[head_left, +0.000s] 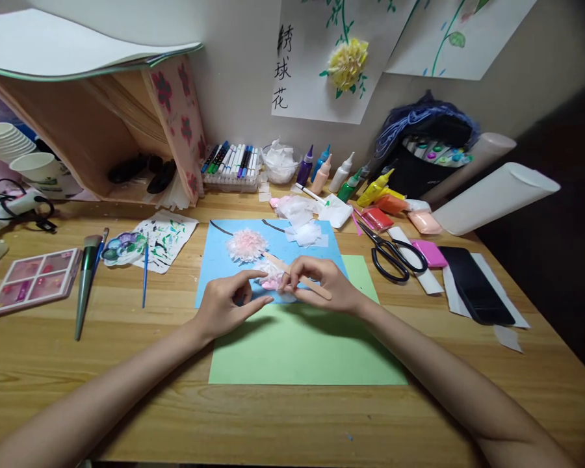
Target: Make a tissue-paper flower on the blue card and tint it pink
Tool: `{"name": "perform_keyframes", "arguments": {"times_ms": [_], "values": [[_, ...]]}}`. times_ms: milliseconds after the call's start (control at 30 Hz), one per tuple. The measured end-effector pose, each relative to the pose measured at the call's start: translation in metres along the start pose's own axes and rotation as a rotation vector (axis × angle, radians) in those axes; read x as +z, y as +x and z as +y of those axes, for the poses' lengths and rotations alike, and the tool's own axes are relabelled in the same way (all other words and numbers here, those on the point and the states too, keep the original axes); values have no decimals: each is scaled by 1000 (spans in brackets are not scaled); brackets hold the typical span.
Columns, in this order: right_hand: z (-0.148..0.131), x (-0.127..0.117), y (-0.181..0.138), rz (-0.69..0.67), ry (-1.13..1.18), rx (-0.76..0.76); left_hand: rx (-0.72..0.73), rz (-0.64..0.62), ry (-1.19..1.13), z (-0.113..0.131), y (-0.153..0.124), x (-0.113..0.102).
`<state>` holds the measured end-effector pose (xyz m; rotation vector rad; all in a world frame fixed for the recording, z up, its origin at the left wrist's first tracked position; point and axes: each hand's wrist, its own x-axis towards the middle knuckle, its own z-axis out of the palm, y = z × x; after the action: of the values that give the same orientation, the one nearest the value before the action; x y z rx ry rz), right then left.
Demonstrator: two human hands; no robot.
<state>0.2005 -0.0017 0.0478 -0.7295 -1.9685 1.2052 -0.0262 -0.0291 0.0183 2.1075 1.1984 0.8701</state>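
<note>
My right hand (324, 279) is closed around a wooden craft stick (316, 288), whose far end slants up and left over the blue paper (209, 273). Below the stick sits a small pink and white tissue flower (268, 278), partly hidden by my fingers. My left hand (229, 302) is beside this flower, thumb and index finger stretched out and apart; whether the index fingertip touches it I cannot tell. A fuller pale pink flower (246, 246) lies just behind on the blue paper. Green paper (302, 351) spreads under and in front of my hands.
White tissue squares (305, 234) lie at the blue paper's back edge. Black scissors (390, 250), a phone (478, 286) and clay packets (376, 219) are on the right. Brushes (86, 279) and a palette (34, 279) lie left. Paint bottles (322, 172) and markers (231, 162) line the wall.
</note>
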Motion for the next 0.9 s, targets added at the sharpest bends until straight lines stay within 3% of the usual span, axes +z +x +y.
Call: {"name": "perform_keyframes", "arguments": {"times_ms": [167, 567, 733, 900], "values": [[9, 11, -1, -17, -107, -29, -15, -98, -30, 0, 3, 0], [15, 11, -2, -1, -11, -25, -137, -244, -76, 4, 8, -1], [15, 12, -3, 0, -50, -38, -98, -331, -60, 6, 8, -2], [17, 13, -1, 21, -91, -59, -105, -292, -80, 4, 7, -2]]}}
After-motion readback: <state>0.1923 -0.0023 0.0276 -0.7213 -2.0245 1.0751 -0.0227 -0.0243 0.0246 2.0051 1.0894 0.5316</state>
